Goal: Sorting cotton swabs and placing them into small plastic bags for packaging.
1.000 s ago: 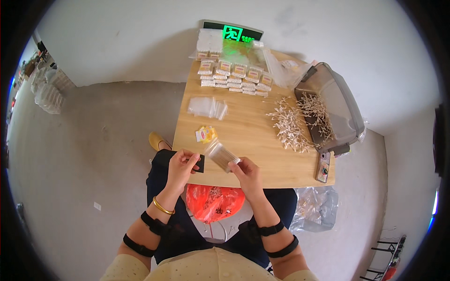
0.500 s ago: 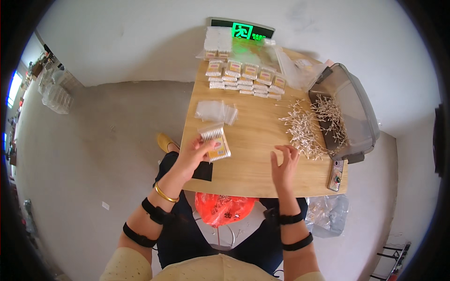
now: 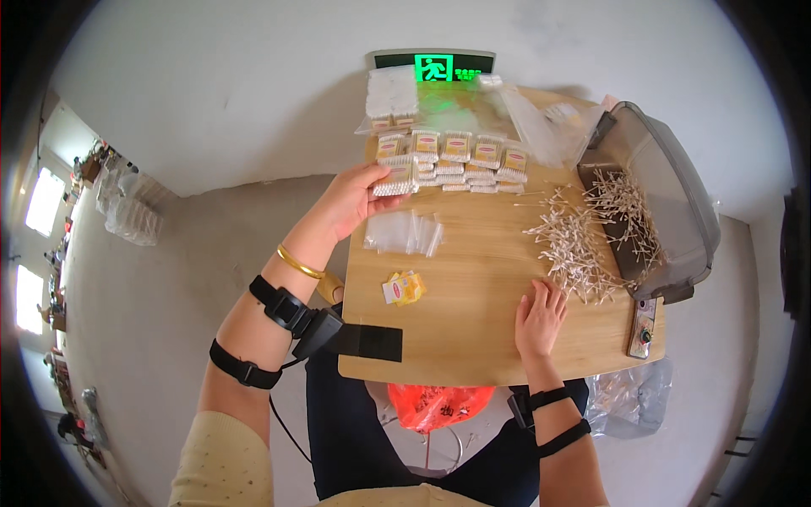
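Observation:
My left hand (image 3: 353, 201) grips a small pack of cotton swabs (image 3: 399, 179) at the front left of the stacked packs (image 3: 456, 147). The pack is clear, with a yellow card inside; whether it touches the stack I cannot tell. On the near right of the table, my right hand (image 3: 540, 324) lies with its fingers stretched out, empty. Just beyond its fingertips spreads a heap of loose cotton swabs (image 3: 570, 253). Several clear plastic bags (image 3: 395, 231) lie below the stack, and nearer to me are some small yellow and white cards (image 3: 405, 288).
A grey see-through bin (image 3: 676, 203) lies on its side at the right, with swabs spilling out. Near it is a phone (image 3: 642, 328). A black strip (image 3: 372, 343) lies at the near left edge. Below the table hangs a red bag (image 3: 435, 407). An exit sign (image 3: 434, 68) stands behind.
My left hand has carried the swab pack away from me to the stack, uncovering the yellow cards. My right hand has lowered onto the table. The view has shifted slightly.

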The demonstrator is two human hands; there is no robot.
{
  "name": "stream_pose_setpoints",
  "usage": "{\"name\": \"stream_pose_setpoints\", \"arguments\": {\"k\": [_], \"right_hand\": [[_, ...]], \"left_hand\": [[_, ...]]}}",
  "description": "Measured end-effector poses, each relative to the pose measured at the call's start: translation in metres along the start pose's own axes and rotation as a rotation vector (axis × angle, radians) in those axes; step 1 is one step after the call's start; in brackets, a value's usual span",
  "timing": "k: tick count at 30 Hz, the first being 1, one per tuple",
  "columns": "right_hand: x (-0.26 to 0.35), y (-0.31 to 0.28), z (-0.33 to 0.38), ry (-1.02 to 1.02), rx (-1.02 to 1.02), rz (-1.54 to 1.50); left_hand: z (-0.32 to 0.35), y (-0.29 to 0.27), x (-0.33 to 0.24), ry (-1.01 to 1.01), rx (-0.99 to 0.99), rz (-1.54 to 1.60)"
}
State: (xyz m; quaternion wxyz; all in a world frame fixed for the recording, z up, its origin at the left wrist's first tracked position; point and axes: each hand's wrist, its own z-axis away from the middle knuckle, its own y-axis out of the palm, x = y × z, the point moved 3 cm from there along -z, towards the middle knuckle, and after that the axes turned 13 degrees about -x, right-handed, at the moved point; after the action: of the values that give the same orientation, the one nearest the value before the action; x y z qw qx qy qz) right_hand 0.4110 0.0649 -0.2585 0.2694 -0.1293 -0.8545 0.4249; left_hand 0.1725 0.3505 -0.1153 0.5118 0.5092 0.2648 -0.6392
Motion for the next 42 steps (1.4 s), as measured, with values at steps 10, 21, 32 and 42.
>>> {"name": "stream_pose_setpoints", "arguments": {"k": [10, 21, 32, 42], "right_hand": [[0.005, 0.0, -0.003, 0.0, -0.005, -0.008], [0.006, -0.001, -0.005, 0.004, -0.019, -0.012], [0.002, -0.003, -0.006, 0.017, -0.005, 0.008], [0.004, -0.002, -0.005, 0.002, -0.014, 0.004]], "left_hand": [[-0.115, 0.031, -0.001, 0.269, -0.215, -0.353], [-0.2, -0.053, -0.004, 0.32, -0.474, -0.516], [-0.177, -0.034, 0.018, 0.24, -0.425, -0.781], [-0.186, -0.021, 0.036, -0.063, -0.156, -0.219]]}}
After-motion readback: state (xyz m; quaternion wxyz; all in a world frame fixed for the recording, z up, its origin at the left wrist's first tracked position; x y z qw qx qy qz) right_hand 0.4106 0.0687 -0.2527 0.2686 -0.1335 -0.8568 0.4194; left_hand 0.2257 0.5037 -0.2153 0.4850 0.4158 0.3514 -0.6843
